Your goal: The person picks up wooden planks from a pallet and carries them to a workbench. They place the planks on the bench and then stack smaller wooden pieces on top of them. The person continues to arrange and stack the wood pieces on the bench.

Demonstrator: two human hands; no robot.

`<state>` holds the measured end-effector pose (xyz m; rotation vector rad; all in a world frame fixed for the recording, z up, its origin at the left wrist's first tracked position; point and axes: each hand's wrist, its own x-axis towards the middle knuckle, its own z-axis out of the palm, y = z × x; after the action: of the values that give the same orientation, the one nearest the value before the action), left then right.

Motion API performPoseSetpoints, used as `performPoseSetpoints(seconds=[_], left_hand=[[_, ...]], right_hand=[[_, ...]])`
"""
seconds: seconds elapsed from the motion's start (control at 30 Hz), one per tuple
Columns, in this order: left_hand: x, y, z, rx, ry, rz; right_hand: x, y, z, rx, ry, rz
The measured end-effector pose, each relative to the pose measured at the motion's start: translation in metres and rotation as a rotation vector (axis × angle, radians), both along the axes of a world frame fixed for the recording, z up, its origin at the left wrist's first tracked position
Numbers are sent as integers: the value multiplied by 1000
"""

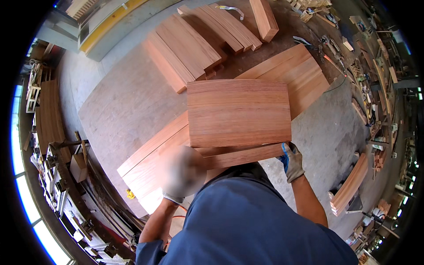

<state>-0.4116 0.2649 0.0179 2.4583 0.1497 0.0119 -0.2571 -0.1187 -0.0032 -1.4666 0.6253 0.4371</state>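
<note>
A wide reddish-brown wooden panel point(238, 112) lies in front of me across other boards. Along its near edge, close to my body, runs a narrow wooden board point(247, 154). My right hand point(292, 162), in a grey and blue work glove, is closed round the right end of this narrow board. At its left end is my left hand point(179, 176), also gloved; a blur covers its fingers, so their grip is hidden. Longer pale boards point(150, 161) stick out beneath the panel on the left, and joined boards point(300, 73) extend past it at the upper right.
Beyond the panel lie stacked boards point(181, 46) and a thick wooden block point(265, 22) on a brown surface. Pliers point(301, 40) and other tools lie at the upper right. A stack of curved boards point(351, 185) stands at the right; timber and racks line the left wall.
</note>
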Motion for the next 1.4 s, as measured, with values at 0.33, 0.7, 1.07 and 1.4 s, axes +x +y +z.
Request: performPoseSetpoints(seconds=[0.33, 0.7, 1.07, 1.4], left_hand=[[-25, -3, -69, -124, -50, 377], [-10, -2, -46, -214, 29, 443], [14, -19, -29, -685, 217, 734], [35, -26, -34, -556, 254, 874]], right_hand=[[5, -13, -13, 116, -12, 15], [9, -14, 16, -200, 174, 195], [18, -18, 16, -253, 200, 235], [26, -5, 19, -329, 275, 173]])
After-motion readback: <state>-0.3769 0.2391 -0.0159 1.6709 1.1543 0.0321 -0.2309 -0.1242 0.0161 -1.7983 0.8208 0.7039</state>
